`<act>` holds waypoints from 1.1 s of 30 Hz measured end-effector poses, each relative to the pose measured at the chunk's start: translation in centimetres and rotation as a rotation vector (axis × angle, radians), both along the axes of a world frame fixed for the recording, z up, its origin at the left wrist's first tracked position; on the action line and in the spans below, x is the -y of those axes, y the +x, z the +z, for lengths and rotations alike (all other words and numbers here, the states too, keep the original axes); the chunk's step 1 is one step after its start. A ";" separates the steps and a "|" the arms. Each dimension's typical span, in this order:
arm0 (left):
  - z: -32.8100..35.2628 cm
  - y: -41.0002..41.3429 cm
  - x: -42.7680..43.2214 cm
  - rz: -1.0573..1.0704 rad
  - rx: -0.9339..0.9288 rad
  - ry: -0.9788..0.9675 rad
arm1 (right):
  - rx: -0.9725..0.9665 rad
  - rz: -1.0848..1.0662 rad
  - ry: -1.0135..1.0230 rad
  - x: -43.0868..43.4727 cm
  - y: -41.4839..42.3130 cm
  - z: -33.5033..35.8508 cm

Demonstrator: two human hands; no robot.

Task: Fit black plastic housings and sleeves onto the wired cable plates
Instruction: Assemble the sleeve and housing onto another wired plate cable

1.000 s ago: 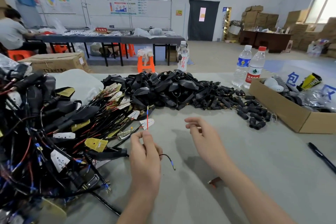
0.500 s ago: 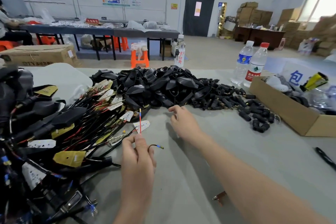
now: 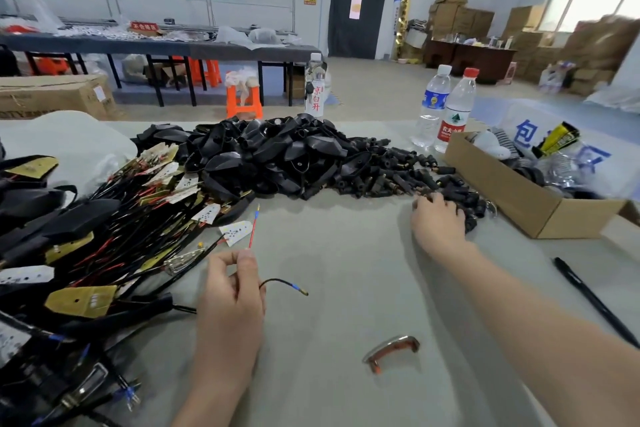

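The left hand (image 3: 231, 291) pinched the red wire (image 3: 253, 229) upright while the right hand (image 3: 438, 220) lay on the sleeves (image 3: 398, 179), grip unclear, so a slack pinch might have dropped the wire.

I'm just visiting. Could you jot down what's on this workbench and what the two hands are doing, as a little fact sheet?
Left hand: pinches a thin red wire, upright; a black wire curls out from it
Right hand: at the edge of the small black sleeves; grip unclear
Middle: heap of black housings
Left side: tangle of wired cable plates
Right side: cardboard box, black pen
Far edge: two water bottles
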State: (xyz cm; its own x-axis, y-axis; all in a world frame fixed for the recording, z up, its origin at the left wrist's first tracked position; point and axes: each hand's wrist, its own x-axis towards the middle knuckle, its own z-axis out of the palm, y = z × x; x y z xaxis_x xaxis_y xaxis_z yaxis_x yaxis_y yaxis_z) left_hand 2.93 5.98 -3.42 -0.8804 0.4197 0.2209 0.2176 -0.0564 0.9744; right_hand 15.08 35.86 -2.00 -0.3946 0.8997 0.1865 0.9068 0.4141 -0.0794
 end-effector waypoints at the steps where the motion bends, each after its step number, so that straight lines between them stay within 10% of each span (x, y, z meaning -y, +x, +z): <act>1: 0.0 0.2 0.1 0.007 -0.034 -0.031 | -0.004 0.034 0.020 -0.1 0.6 0.0; 15: -0.4 0.9 0.2 -0.022 -0.313 -0.235 | -0.163 0.181 -0.151 3.4 2.0 3.4; 24: -0.9 0.7 0.3 -0.058 -0.362 -0.213 | -1.495 0.236 -1.252 11.4 3.8 5.9; 33: -0.3 2.0 0.8 -0.146 -0.472 -0.188 | -2.014 0.155 -1.597 16.3 6.2 4.0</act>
